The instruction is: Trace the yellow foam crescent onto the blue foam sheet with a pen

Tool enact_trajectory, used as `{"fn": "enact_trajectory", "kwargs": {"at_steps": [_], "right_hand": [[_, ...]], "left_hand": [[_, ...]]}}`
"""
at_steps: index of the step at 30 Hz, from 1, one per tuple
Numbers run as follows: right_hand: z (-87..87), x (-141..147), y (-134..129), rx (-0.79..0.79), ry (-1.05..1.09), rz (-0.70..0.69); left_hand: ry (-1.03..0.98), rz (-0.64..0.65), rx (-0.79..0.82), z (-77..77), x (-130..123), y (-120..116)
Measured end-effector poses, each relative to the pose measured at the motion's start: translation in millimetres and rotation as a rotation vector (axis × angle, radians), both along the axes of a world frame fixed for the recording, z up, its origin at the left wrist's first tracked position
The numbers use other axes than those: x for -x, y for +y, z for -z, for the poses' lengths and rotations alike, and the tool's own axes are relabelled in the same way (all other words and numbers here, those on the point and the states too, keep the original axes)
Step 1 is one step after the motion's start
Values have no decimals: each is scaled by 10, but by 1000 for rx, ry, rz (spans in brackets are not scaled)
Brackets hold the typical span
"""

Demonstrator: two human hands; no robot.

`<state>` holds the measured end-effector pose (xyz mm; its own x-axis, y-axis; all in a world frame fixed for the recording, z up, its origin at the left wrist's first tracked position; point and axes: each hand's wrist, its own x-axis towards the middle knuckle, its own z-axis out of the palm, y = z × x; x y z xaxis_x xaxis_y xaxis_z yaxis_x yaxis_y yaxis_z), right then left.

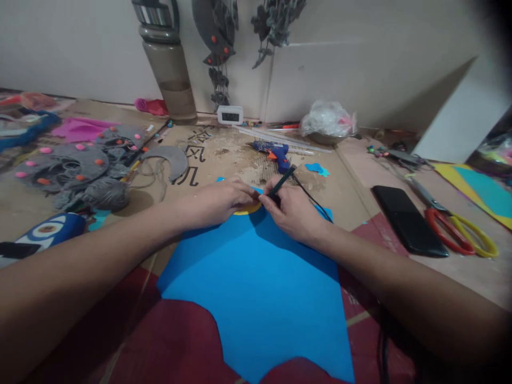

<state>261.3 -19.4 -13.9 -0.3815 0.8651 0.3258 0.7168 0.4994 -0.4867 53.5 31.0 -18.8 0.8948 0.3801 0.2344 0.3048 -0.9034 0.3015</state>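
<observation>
A large blue sheet (pixel 272 288) with wavy cut edges at the bottom lies in front of me. Near its far edge rests a small yellow piece with a rounded edge (pixel 247 210), mostly covered by my fingers. My left hand (pixel 224 201) presses that piece down, its fingers bent and close together. In my right hand (pixel 294 205) is a dark pen (pixel 282 181), pinched between thumb and fingers. Its lower end meets the edge of the yellow piece, and the very tip is hidden.
A blue glue gun (pixel 276 152) lies beyond my hands, its cable running past my right hand. At right are a black phone (pixel 408 220) and scissors (pixel 450 229). At left are grey felt crescents (pixel 76 165) and yarn (pixel 108 194). A tall bottle (pixel 172 74) stands at the wall.
</observation>
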Motion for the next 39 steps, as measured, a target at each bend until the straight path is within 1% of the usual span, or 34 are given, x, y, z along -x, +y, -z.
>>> {"fn": "enact_trajectory", "kwargs": {"at_steps": [7, 16, 25, 29, 34, 39], "right_hand": [[-4, 36, -20, 48, -1, -9], [25, 66, -42, 44, 29, -57], [4, 121, -67, 46, 52, -89], [-6, 147, -79, 50, 40, -96], [-19, 176, -80, 51, 32, -112], [-10, 192, -70, 31, 39, -135]], "left_hand": [[43, -10, -11, -6, 1, 17], [38, -12, -5, -25, -6, 14], [63, -2, 96, -16, 22, 51], [36, 0, 124, 5, 39, 68], [17, -7, 108, 9, 41, 81], [21, 17, 97, -10, 46, 96]]}}
